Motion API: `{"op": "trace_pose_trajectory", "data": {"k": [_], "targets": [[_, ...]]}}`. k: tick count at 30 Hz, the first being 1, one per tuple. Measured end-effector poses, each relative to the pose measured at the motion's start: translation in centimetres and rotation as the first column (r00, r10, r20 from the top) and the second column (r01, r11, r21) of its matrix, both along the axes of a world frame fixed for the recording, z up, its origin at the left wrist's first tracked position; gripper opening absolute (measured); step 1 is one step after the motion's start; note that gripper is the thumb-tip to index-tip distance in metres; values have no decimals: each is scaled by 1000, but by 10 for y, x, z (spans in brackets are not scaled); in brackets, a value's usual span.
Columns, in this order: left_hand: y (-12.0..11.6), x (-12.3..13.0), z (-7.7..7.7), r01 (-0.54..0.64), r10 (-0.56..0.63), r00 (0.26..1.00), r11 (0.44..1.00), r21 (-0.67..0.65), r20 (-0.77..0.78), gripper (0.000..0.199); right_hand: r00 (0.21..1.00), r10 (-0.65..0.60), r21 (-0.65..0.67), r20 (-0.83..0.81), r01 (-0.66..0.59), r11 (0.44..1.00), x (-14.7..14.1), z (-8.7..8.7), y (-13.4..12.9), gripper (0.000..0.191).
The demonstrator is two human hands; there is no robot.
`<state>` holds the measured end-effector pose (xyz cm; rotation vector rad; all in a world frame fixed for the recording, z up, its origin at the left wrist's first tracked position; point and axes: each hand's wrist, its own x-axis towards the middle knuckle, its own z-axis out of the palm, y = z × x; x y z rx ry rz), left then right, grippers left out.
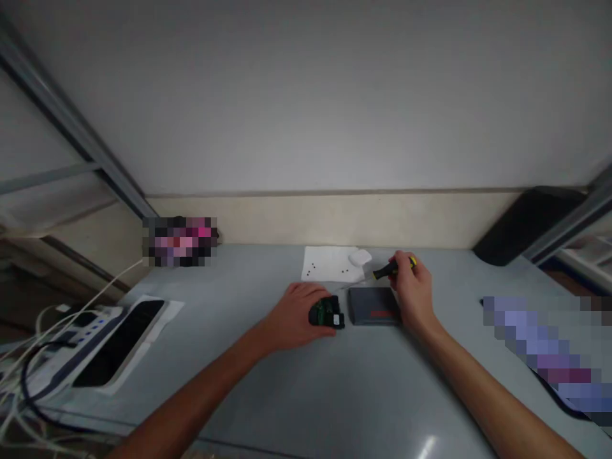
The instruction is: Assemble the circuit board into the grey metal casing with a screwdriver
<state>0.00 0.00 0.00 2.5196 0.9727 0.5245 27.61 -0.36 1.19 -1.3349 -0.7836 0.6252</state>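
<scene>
My left hand point(302, 316) is wrapped round a small black device with a green circuit board point(327, 312) showing, down at the table top. In my right hand point(412, 287) is a screwdriver point(383, 270) with a black and yellow handle. Its thin shaft points left, toward the far side of the device; I cannot tell whether the tip touches anything. Between the hands lies a dark grey flat box point(373, 306) with a red mark, close beside my right wrist. Behind them, several tiny dark screws point(310, 270) rest on a white sheet of paper point(327, 258).
A white rounded object point(360, 257) sits on the paper's right part. At left are a phone point(122, 344), a power strip point(86, 335) and tangled cables point(29, 382). A black cylinder point(526, 223) leans at the back right. Blurred-out items lie at both sides.
</scene>
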Motion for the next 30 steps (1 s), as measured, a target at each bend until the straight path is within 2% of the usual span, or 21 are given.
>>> {"op": "trace_pose_trajectory", "data": {"k": [3,7,15,19,22,24,27,30], "targets": [[5,-3,6,0,3,999,999,-54,54,73,996,-11,-58,-84,6,998,-5,-8,3,40],[6,-5,12,-2,14,990,996,-89,143,72,993,-13,-60,-115,6,998,-10,-11,1,36],[2,-8,-1,-41,63,947,996,-75,315,72,982,-32,-45,-184,24,999,-11,-9,0,34],[-7,-3,2,-53,60,934,998,-29,353,74,977,-46,-53,-207,36,998,-11,-5,0,32],[-23,3,11,-11,2,949,1000,26,314,74,975,-58,-40,-216,50,998,-11,-3,0,31],[-35,5,13,49,-64,970,996,70,234,75,972,-67,-35,-226,61,998,-11,-2,0,31],[-52,7,8,155,-165,983,980,127,80,77,969,-71,-31,-237,66,997,-10,-2,0,30],[-63,8,-2,186,-188,982,969,160,-3,74,968,-65,-33,-241,59,998,-11,-2,1,29]]}}
